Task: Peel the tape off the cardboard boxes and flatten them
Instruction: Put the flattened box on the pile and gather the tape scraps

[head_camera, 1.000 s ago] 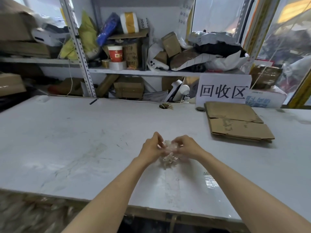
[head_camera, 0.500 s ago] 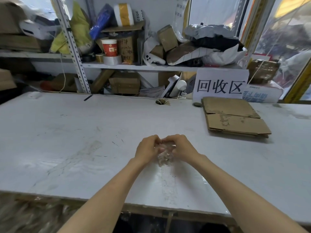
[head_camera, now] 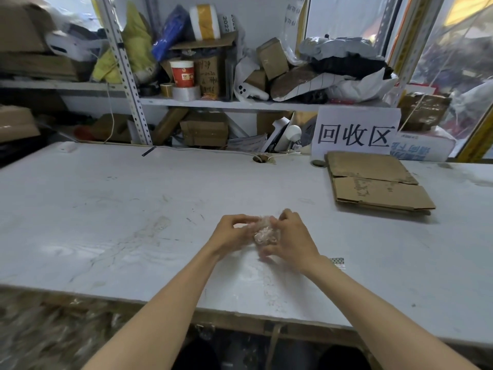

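Observation:
A crumpled wad of clear tape (head_camera: 264, 233) sits between my two hands over the middle of the white table (head_camera: 106, 222). My left hand (head_camera: 232, 232) pinches its left side with curled fingers. My right hand (head_camera: 292, 237) curls round its right side and underside. Flattened cardboard boxes (head_camera: 373, 182) lie stacked at the back right of the table, apart from both hands.
A white sign with black characters (head_camera: 356, 133) stands behind the cardboard stack. A small strip of tape (head_camera: 337, 261) lies on the table by my right wrist. Cluttered metal shelves (head_camera: 202, 76) with boxes, bags and tape rolls run along the back. The table's front edge (head_camera: 240, 313) is close to me.
Both hands keep kneading the tape wad in the same spot; my right hand has shifted further under and around it. The view has tilted slightly.

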A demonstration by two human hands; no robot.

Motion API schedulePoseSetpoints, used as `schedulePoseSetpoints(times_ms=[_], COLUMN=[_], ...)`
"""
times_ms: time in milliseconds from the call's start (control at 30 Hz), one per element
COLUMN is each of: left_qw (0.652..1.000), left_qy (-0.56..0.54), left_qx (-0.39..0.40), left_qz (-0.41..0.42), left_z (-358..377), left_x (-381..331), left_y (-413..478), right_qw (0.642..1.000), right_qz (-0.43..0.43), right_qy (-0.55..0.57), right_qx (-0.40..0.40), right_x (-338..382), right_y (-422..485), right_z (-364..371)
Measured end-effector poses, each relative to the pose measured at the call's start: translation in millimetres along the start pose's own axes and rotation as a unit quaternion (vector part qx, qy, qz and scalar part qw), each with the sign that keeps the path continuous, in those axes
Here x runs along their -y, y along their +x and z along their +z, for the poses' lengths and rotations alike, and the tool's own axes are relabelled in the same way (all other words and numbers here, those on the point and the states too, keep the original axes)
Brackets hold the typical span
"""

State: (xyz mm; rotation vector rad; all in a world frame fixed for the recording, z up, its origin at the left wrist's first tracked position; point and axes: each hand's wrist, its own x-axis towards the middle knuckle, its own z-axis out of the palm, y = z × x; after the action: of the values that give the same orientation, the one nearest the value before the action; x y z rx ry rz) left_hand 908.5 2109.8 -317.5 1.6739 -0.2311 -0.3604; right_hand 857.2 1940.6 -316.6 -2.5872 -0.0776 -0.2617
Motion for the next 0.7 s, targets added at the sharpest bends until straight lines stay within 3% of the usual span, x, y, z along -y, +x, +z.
schedulePoseSetpoints(times_ms=[100, 200, 333, 433, 567, 700], left_qw=[0.996, 0.992, 0.985, 0.968, 0.921, 0.84], left_qy=[-0.063, 0.006, 0.154, 0.221, 0.359, 0.515], left_qx=[-0.058, -0.126, -0.077, -0.073, -0.078, -0.046], left_qz=[-0.036, -0.022, 0.027, 0.09, 0.134, 0.162], left_z=[9.5, 14.5, 16.6, 17.1, 24.6, 31.0], left_x=[0.7, 0.7, -2.7, 2.8, -2.9, -18.3], left_y=[3.9, 10.6, 19.8, 22.0, 23.0, 18.2], right_qw=[0.999, 1.0, 0.996, 0.996, 0.999, 0.985], right_qz=[-0.009, 0.006, 0.025, 0.023, 0.03, 0.102], right_qy=[-0.046, -0.002, 0.075, 0.046, 0.001, 0.137], right_qx=[-0.017, -0.029, -0.051, -0.073, -0.043, 0.009], right_x=[-1.7, -10.0, -14.4, -17.9, -13.8, -20.3], right_y=[0.0, 2.2, 14.0, 20.7, 26.0, 18.0], right_z=[8.0, 5.0, -1.0, 3.6, 0.6, -17.9])
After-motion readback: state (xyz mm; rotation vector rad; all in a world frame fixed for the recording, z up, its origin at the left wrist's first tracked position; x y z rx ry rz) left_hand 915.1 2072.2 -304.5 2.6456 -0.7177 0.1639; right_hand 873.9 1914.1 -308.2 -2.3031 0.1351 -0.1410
